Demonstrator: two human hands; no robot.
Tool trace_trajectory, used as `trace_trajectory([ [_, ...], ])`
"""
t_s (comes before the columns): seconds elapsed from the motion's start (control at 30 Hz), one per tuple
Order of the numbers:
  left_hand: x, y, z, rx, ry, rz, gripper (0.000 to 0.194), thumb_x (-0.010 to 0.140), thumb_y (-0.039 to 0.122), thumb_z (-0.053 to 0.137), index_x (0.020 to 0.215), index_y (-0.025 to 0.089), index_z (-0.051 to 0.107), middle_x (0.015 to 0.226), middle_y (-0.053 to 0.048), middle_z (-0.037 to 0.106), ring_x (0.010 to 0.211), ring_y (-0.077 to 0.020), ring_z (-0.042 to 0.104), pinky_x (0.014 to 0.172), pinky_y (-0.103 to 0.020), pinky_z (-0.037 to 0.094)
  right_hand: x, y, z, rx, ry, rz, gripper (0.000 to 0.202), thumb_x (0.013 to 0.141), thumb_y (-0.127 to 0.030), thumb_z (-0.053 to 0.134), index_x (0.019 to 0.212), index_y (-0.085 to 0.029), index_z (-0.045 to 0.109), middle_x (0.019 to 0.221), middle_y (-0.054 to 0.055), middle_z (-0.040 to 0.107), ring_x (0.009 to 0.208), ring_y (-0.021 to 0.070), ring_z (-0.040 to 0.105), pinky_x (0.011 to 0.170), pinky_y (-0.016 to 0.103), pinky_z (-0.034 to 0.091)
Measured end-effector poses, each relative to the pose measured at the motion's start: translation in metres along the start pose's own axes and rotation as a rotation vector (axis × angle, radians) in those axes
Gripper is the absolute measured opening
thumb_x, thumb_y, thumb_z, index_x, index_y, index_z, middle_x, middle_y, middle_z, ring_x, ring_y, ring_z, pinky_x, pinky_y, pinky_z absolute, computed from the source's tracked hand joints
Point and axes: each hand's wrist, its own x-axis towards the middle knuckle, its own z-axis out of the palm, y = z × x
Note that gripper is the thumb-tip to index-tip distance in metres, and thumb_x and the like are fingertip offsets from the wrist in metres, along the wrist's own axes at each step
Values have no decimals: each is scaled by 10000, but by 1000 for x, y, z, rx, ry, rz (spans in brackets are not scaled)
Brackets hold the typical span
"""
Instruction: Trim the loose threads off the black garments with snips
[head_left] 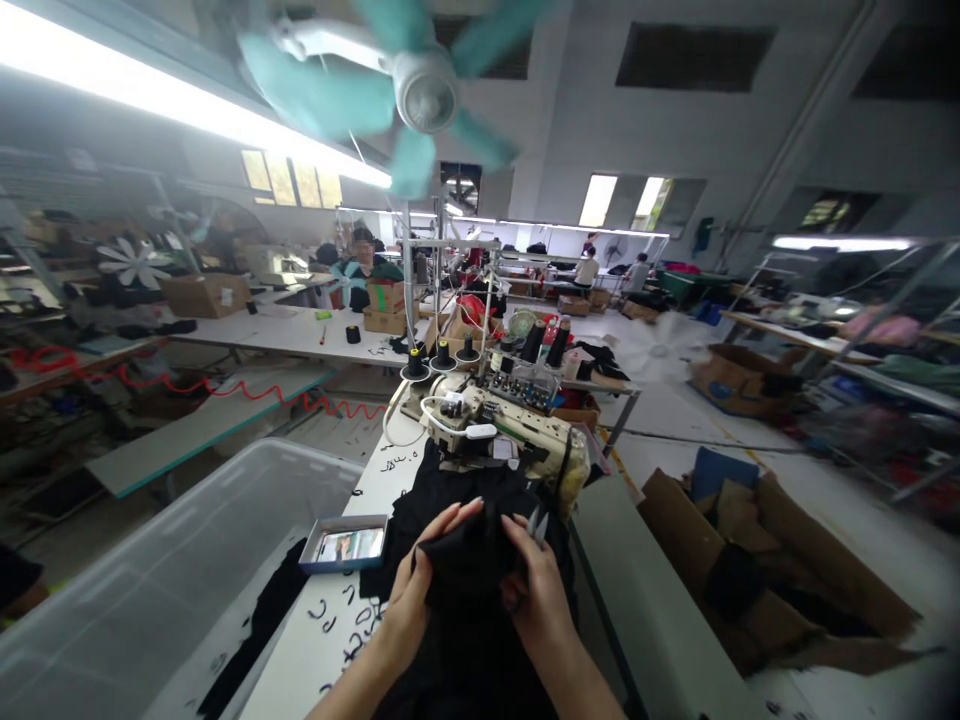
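Black fabric (pixel 469 565) is stretched between my two hands over the front of the work table. My left hand (pixel 420 575) pinches its left edge, thumb on top. On the other side my right hand (pixel 534 575) grips the fabric and also has small metal thread snips (pixel 537 524) tucked in it, blades pointing up. More black cloth lies beneath and behind, reaching up to the sewing machine (pixel 517 430), which stands just beyond my hands. Left of the cloth, a phone (pixel 351 545) rests in a shallow blue box (pixel 311 558).
A translucent plastic bin (pixel 225 510) stands at the left, with black cloth hanging near it. An open cardboard box (pixel 817 560) sits on the floor at right. Black thread cones (pixel 442 355) stand behind the machine. A fan (pixel 426 92) hangs overhead; other people work far back.
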Motion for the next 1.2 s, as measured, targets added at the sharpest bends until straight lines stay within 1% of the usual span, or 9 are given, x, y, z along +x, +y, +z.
trace_trajectory([
  [0.1, 0, 0, -22, 92, 216, -57, 584, 805, 584, 449, 1219, 182, 540, 1322, -106, 512, 1289, -301, 351, 1082, -435, 271, -1, -15, -3, 153, 65, 76, 415, 502, -353, 826, 750, -207, 527, 377, -140, 346, 250, 12, 233, 252, 122, 187],
  [0.17, 3, 2, -38, 255, 435, -164, 571, 789, 588, 474, 1180, 183, 565, 1343, -99, 488, 1325, -295, 280, 1094, -427, 241, -3, -25, -4, 248, -2, 86, 415, 468, -351, 838, 644, -194, 497, 357, -145, 303, 249, 1, 195, 251, 119, 183],
  [0.23, 7, 8, -48, 439, 482, -240, 524, 795, 549, 497, 1185, 203, 557, 1369, -83, 457, 1339, -281, 251, 1100, -417, 225, -5, -31, -4, 271, -79, 81, 437, 447, -350, 849, 591, -188, 470, 356, -145, 286, 257, -4, 177, 251, 114, 179],
  [0.4, 17, 41, -30, 829, 188, 133, 545, 856, 391, 475, 1361, 270, 308, 1444, -79, 332, 1309, -257, 317, 1049, -451, 296, -13, -20, 3, 22, -240, 5, 378, 544, -402, 811, 749, -200, 566, 391, -144, 284, 287, 3, 145, 250, 116, 177],
  [0.5, 21, 58, -6, 1154, -116, 306, 509, 805, 346, 567, 1287, 268, 423, 1349, -93, 452, 1269, -272, 350, 1040, -463, 286, -17, -11, 6, -243, -371, -72, 396, 633, -439, 754, 876, -164, 605, 405, -134, 287, 305, 6, 159, 273, 128, 197],
  [0.6, 24, 60, 9, 1335, -314, 276, 318, 782, 294, 613, 1088, 227, 561, 1048, -85, 629, 1020, -244, 537, 909, -409, 410, -20, -10, 4, -535, -446, -189, 390, 729, -483, 657, 896, -131, 628, 408, -100, 328, 309, 24, 224, 299, 159, 192],
  [0.73, 29, 49, 16, 1380, -311, 242, 80, 807, 246, 593, 861, 190, 574, 818, -41, 626, 793, -186, 575, 704, -290, 460, -22, -14, 0, -778, -404, -384, 304, 796, -433, 595, 721, -142, 639, 432, -65, 353, 352, 47, 288, 346, 193, 206],
  [0.97, 27, 52, 20, 1385, -262, 199, 222, 765, 324, 648, 926, 217, 538, 838, -4, 629, 752, -160, 607, 654, -238, 460, -25, -28, 1, -845, -333, -669, 206, 845, -325, 547, 820, -171, 681, 692, 19, 638, 633, 140, 565, 568, 218, 413],
  [1.2, 31, 53, 19, 1496, -347, 226, 264, 726, 352, 682, 943, 228, 597, 829, -6, 624, 748, -172, 613, 642, -252, 471, -27, -55, 10, -1054, -384, -838, 226, 868, -244, 517, 686, -161, 623, 630, 10, 608, 587, 122, 548, 569, 214, 399],
])
